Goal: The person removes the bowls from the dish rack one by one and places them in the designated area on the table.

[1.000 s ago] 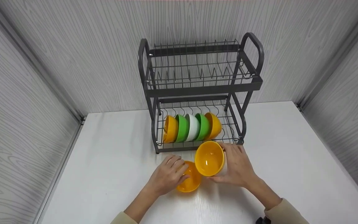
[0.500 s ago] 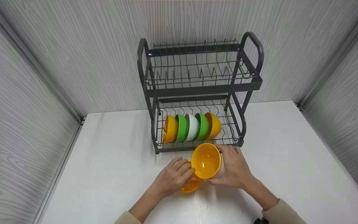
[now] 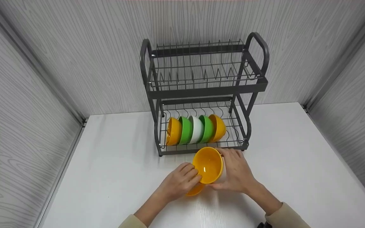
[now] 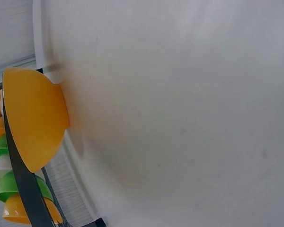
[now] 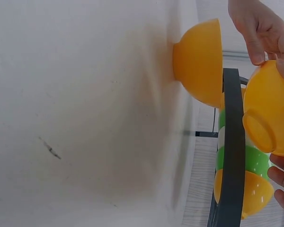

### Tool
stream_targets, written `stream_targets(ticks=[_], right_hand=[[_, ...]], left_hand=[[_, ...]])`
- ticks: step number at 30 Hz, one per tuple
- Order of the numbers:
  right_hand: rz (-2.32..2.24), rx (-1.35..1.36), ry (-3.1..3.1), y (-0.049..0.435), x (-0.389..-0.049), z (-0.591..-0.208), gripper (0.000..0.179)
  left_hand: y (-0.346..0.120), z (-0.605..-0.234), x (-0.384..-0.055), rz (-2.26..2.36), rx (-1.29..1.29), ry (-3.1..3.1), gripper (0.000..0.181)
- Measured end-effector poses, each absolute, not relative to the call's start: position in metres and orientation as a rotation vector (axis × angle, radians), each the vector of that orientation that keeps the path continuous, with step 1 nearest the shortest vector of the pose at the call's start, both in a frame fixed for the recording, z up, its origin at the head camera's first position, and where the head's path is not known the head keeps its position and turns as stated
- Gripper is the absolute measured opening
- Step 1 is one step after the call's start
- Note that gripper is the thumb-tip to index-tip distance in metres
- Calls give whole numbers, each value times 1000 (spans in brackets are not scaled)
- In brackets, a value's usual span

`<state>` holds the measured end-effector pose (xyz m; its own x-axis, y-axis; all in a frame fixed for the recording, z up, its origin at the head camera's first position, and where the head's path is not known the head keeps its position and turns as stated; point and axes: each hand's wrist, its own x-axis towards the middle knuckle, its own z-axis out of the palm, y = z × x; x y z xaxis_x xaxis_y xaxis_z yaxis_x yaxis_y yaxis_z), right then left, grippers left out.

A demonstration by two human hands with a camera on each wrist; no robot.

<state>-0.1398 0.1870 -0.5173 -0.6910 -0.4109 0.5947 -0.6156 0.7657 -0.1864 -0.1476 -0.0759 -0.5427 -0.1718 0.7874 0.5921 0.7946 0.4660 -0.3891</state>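
In the head view, holds a glossy orange rounded bowl [image 3: 207,165] at lower centre of the frame, tilted, with its mouth toward the camera. Pinches the left rim with the left grip [image 3: 180,182]; clasps the right side between thumb and fingers of the right grip [image 3: 234,172]. Just below in the frame, shows a partly covered second orange bowl [image 3: 195,190] on the white table [image 3: 116,180]. Farther up, shows a dark metal two-tier dish rack [image 3: 206,92] with a row of orange, green and white bowls [image 3: 196,129] set on edge in its lower tier.

In the left wrist view, shows the second bowl upright at the left of the frame. Cannot tell the left grip's state from here.

In the right wrist view, shows both grips at the right edge of the frame, on opposite ends of the held bowl. Could slip on the smooth rim through early release on the left or a loose clasp on the right, and might then strike the second bowl. Could also jolt the row through too low a forward move against the rack.
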Motion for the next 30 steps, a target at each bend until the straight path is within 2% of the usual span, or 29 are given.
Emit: stream_targets(ticks=[9, 15, 20, 30], right_hand=[[504, 770, -2464, 185, -139, -516, 114], [496, 762, -2505, 184, -139, -514, 113], [489, 770, -2516, 183, -138, -513, 112], [464, 785, -2567, 181, -140, -513, 116]], left_hand=[[-76, -543, -148, -6, -1319, -1908, 18], [-77, -543, -145, -25, -1331, -1951, 4], [-78, -541, -143, -52, -1347, -1973, 11], [-81, -537, -142, -60, -1371, -1983, 4]])
